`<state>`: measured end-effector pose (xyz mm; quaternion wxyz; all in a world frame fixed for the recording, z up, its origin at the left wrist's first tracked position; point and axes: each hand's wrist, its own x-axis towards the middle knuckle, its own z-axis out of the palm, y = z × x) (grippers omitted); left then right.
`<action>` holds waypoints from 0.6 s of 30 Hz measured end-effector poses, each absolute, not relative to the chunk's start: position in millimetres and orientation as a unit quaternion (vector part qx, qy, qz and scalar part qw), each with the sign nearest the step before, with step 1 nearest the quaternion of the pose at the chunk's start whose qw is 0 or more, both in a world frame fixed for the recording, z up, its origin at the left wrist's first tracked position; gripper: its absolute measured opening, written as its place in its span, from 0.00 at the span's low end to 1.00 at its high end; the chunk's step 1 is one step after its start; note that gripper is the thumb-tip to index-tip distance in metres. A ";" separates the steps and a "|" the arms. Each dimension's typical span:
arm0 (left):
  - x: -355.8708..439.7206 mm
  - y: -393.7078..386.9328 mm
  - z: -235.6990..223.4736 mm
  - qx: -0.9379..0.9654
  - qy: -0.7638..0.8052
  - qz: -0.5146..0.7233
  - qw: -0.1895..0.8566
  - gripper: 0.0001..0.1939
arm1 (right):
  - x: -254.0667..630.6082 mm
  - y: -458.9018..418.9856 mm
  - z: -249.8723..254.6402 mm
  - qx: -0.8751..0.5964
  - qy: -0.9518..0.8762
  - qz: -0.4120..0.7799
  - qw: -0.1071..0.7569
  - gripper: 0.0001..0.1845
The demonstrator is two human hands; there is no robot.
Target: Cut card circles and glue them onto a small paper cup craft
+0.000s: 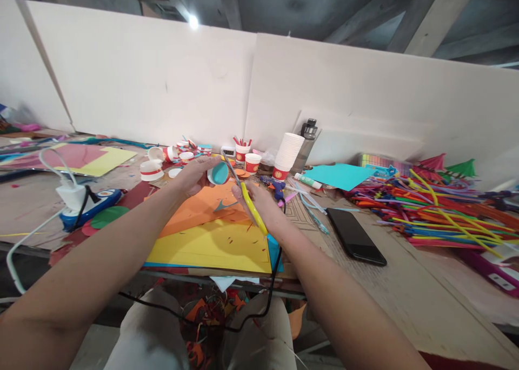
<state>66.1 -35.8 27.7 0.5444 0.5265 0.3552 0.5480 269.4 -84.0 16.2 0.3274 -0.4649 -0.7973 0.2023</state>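
My left hand [194, 176] is closed on a small cut-down paper cup [219, 173] whose round face is blue. Yellow-handled scissors [254, 208] are in my right hand [259, 200], their blades pointing up and away, just right of the cup. Whether the blades touch the cup I cannot tell. Below both hands lie orange paper [186, 213] and yellow paper [206, 248], scattered with small scraps. A curved blue paper offcut [224, 206] rests on the orange sheet.
Behind stand a stack of paper cups [288, 151], a bottle [307, 143] and several cut cups [151, 170]. To the right are a black phone [356, 236] and a heap of pipe cleaners [441, 210]. A power strip [91, 208] sits left; a black cable [271, 289] hangs over the table's front edge.
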 end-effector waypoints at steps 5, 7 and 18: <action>64.3 -33.0 25.2 0.532 0.355 0.544 0.543 0.19 | 269.0 -84.6 16.2 -0.465 -0.796 0.203 0.330 0.20; 63.4 -31.7 23.9 0.536 0.353 0.543 0.541 0.19 | 269.4 -84.5 15.6 -0.462 -0.797 0.202 0.332 0.20; 63.4 -32.3 25.4 0.535 0.348 0.543 0.545 0.19 | 270.7 -83.7 14.8 -0.455 -0.801 0.200 0.333 0.22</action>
